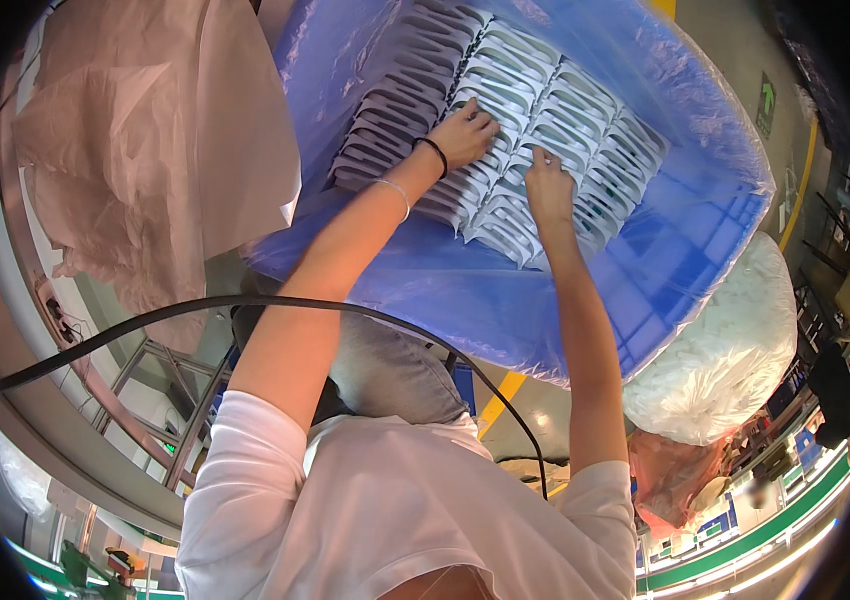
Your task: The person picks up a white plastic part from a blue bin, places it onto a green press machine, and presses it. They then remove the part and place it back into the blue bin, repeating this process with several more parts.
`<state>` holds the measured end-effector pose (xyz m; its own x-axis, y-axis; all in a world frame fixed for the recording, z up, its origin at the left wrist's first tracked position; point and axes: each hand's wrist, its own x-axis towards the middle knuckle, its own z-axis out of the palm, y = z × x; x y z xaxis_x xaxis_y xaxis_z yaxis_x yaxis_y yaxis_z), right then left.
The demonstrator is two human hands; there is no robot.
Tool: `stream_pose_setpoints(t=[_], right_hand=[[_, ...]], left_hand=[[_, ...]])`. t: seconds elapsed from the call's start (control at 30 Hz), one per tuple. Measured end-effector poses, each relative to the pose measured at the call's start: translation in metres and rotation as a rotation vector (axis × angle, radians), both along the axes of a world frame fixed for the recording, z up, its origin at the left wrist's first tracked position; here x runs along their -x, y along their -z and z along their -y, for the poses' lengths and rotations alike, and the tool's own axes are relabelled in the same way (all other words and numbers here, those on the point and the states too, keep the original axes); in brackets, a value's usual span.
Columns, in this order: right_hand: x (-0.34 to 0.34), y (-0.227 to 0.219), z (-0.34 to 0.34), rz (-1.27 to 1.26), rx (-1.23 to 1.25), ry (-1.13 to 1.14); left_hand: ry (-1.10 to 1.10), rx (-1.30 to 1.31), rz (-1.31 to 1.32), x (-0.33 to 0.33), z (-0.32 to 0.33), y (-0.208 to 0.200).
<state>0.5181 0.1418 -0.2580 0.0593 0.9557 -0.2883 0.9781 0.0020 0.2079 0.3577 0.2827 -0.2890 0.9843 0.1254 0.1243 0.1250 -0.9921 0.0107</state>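
Note:
Rows of thin white curved plastic parts (pixel 510 62) stand packed on edge, side by side in several columns, inside a large blue bin (pixel 645 290) lined with clear plastic film. My left hand (pixel 463 138) reaches over the middle columns, its fingers bent down and closed on one of the parts; the thumb side is partly hidden. To its right, my right hand (pixel 550 192) is closed in a pinch at the top edge of another white part. Both hands touch the top of the packed rows. A dark band and a thin bracelet circle my left wrist.
Large sheets of brown paper (pixel 145 150) hang at the left, beside the bin. A black cable (pixel 245 300) crosses in front of me, over my left arm. A filled clear bag (pixel 720 350) stands right of the bin, with a reddish bag (pixel 670 480) below it.

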Motion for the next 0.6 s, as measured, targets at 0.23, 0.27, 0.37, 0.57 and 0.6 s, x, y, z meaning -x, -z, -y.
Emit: stream_pose_setpoints(t=[0.23,0.27,0.37,0.57,0.6], right_hand=[[0.003,0.001,0.001,0.017,-0.007,-0.009],[0.006,-0.003,-0.003,0.019,0.034,0.043],[0.025,-0.033,-0.004,-0.027,0.012,0.073],[0.110,-0.052,0.005,-0.621,-0.087,-0.222],[0.122,-0.024,0.012,-0.524,-0.025,-0.341]], left_hand=[[0.035,-0.052,-0.142,-0.005,-0.001,-0.014],[0.029,0.013,-0.139,-0.003,-0.005,-0.014],[-0.005,0.157,-0.073,0.019,-0.017,-0.021],[-0.103,0.370,-0.066,0.057,-0.021,-0.062],[-0.073,0.400,-0.256,0.060,-0.016,-0.063]])
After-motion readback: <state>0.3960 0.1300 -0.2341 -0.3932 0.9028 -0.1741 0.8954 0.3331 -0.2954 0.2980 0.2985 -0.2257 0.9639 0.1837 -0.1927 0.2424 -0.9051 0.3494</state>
